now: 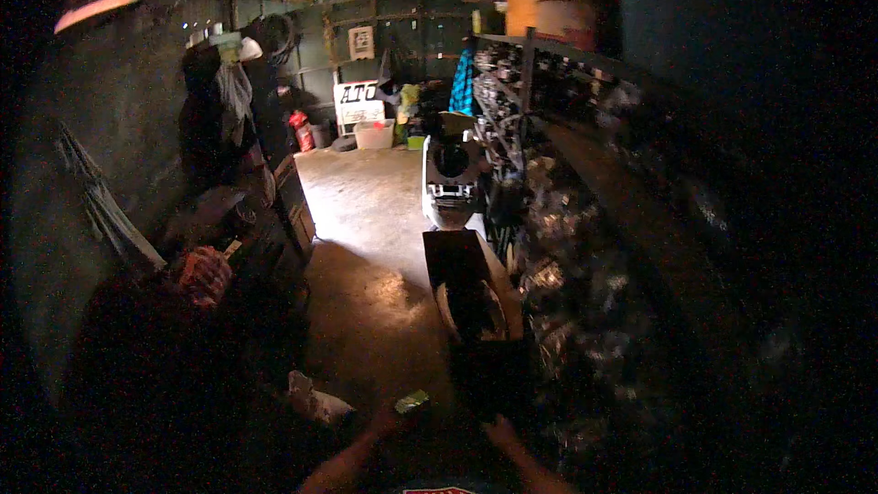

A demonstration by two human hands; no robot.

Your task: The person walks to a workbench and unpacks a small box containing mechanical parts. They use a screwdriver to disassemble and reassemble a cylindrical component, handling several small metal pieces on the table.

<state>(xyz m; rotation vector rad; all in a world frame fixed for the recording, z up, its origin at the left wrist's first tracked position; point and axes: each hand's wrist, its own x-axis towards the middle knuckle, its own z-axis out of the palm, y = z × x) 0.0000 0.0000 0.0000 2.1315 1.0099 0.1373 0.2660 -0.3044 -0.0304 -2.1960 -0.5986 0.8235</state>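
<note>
Left hand (384, 421): your grip looks closed on the green packet (412, 402).
Right hand (499, 430): near side, nothing visible in it; can't tell if your grip is open.
Packet: near, left of your right hand, over dim floor (366, 348).
Risk: poor light could make you fumble it; pale bag (317, 401) at left could snag your left arm.
</note>
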